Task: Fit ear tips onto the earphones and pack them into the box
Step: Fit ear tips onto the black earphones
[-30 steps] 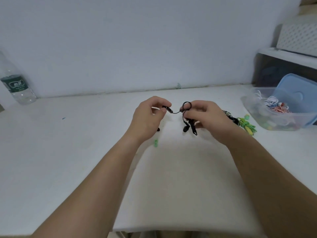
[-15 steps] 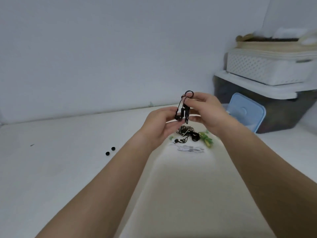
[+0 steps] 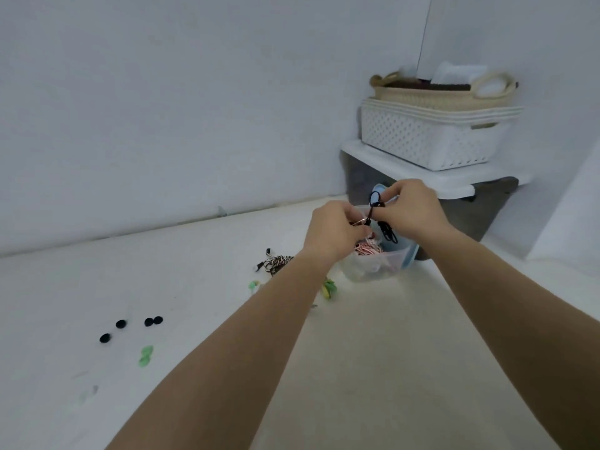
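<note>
Your left hand (image 3: 334,232) and right hand (image 3: 409,209) both pinch the black earphones (image 3: 387,233). Expect a light, limp cable; hold the coiled bundle.

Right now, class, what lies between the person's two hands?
In the head view, black earphones span the gap: the left hand pinches one end, the right hand grips the coiled cable.

1. To your front right, a dark grey plastic storage bin (image 3: 487,212) with a white lid (image 3: 418,178) stands on the white tabletop (image 3: 97,287).
2. A white perforated plastic basket (image 3: 428,141) sits on that lid.
3. A beige woven basket with loop handles (image 3: 435,94) rests on top.
</note>
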A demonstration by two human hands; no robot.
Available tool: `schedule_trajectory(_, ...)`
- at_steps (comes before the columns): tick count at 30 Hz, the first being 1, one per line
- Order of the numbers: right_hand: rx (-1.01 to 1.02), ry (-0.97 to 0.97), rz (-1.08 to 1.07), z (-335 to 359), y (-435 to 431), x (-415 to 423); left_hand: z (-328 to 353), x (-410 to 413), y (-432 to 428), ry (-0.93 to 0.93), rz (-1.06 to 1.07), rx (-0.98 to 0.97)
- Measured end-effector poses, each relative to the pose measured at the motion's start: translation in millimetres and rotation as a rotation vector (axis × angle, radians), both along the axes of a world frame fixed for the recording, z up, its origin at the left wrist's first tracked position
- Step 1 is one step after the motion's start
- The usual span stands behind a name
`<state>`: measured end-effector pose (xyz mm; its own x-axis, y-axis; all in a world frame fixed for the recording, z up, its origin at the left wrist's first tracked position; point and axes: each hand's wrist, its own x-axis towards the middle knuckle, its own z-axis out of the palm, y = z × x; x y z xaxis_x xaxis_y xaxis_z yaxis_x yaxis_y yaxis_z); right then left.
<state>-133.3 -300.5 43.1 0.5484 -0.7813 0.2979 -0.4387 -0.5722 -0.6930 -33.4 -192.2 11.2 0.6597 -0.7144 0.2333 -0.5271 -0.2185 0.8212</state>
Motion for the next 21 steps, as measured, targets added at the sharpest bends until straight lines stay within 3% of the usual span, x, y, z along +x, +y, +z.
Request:
schedule_trajectory(3, -0.151, 0.185, -0.009, -5.5, -12.7, 2.2, -6.6, -0.5, -13.5, -0.218, 0.012, 0.090)
schedule_trajectory(7, -0.266, 0.323, 0.005, -14.0, -15.6, 8.8, -12.1, 1.1, -15.8, -0.319, 0.009, 0.130)
schedule_trajectory(15, -0.253, 0.479, 0.005, -19.9, -14.1, 10.5, -10.0, 12.1, -4.3, -0.180, -0.136, 0.117)
schedule_trajectory(21, -0.320, 0.385, 0.033, -11.7, 1.7, 6.5, -9.4, 20.9, 24.5, -0.020, -0.041, -0.077)
